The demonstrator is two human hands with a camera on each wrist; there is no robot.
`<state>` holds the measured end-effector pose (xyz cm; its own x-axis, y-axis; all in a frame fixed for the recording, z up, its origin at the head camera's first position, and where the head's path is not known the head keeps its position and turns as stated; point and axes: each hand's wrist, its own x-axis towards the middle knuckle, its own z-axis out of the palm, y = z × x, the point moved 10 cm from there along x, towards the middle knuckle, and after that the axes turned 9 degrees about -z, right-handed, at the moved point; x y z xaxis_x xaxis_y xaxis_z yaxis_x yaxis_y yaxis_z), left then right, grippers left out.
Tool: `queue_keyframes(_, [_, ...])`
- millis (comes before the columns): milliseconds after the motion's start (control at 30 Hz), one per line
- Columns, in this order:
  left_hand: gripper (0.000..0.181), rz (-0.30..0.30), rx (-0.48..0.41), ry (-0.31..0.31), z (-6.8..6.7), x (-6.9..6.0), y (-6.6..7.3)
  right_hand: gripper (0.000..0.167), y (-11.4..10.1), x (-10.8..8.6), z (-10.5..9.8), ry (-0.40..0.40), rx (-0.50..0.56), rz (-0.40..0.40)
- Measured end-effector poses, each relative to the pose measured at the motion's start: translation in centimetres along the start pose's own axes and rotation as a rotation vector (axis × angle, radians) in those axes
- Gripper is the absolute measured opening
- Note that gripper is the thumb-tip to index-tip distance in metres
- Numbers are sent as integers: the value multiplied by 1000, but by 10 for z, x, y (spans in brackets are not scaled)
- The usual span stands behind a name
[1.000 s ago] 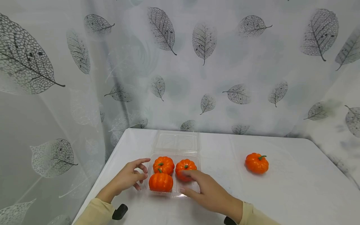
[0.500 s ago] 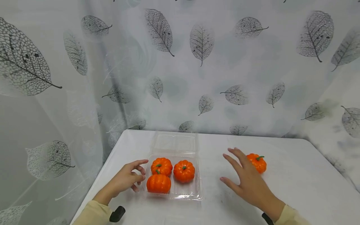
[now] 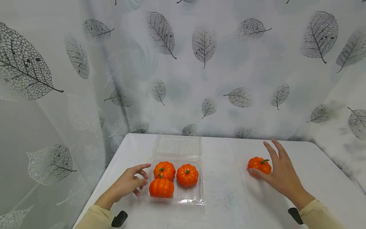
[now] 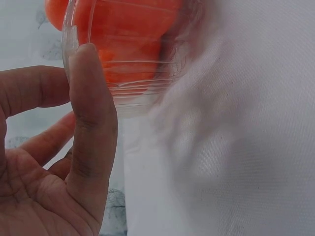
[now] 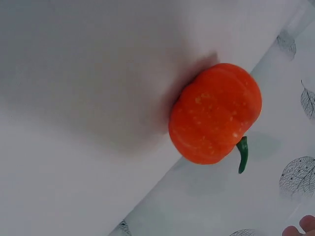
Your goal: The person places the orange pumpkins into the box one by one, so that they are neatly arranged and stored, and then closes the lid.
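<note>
At the table's left a clear plastic clamshell box (image 3: 190,201) lies with its lid (image 3: 178,146) folded back. Two orange toy pumpkins, one behind (image 3: 164,170) and one in front (image 3: 161,188), fill its left side, and a third pumpkin (image 3: 187,175) sits on the right. My left hand (image 3: 127,183) pinches the box's left rim between thumb (image 4: 91,113) and index finger. Over on the right, my right hand (image 3: 286,173) hovers with spread fingers beside a loose pumpkin (image 3: 258,165) with a green stem. The right wrist view shows this pumpkin (image 5: 216,113) on the cloth.
A white cloth covers the table (image 3: 223,190). Behind it hangs a pale curtain (image 3: 183,70) printed with grey leaves, which also runs along the left side.
My right hand has left the pumpkin in the box's right side and moved right to the loose pumpkin. My left hand has stayed at the box rim.
</note>
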<state>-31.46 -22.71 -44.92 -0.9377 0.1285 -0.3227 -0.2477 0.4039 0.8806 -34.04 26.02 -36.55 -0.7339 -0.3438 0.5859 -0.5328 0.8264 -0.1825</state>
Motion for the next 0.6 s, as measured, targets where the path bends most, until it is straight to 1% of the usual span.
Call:
queue_keyframes(133, [62, 4, 1, -1, 0, 0, 0, 121, 22, -4, 5, -59, 51, 101])
queue_keyframes(267, [63, 3, 0, 0, 0, 0, 0, 126, 39, -8, 17, -128, 127, 201])
queue_keyframes(367, [63, 2, 1, -3, 0, 0, -1, 130, 51, -13, 30, -207, 199, 295])
queue_keyframes(467, [63, 6, 0, -9, 0, 1, -2, 132, 61, -22, 44, -305, 258, 401])
queue_keyframes(533, [63, 11, 0, -12, 0, 1, -2, 130, 67, -28, 52, -356, 288, 452])
queue_keyframes(600, [64, 16, -3, -15, 0, 1, -2, 128, 71, -32, 59, -393, 308, 484])
